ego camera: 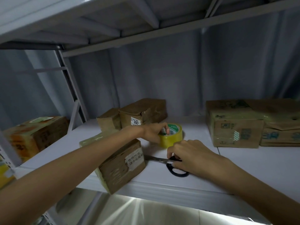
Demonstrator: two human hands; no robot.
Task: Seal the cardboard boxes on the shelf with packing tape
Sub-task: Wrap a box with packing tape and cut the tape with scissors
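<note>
On a white shelf (243, 168), the left hand (154, 132) grips a roll of yellowish packing tape (172, 135), fingers curled into its core. Just beside it, the right hand (191, 156) rests on black-handled scissors (170, 164), fingers curled at the handles. A taped cardboard box (120, 166) sits under the left forearm at the shelf's front edge. 2 small boxes (134, 116) stand behind, and larger boxes (235, 125) lie to the right.

Two bare forearms, no sleeves, left hand (154, 132), right hand (190, 155)

yellow tape roll (172, 135) beside taped box (120, 163)
</note>
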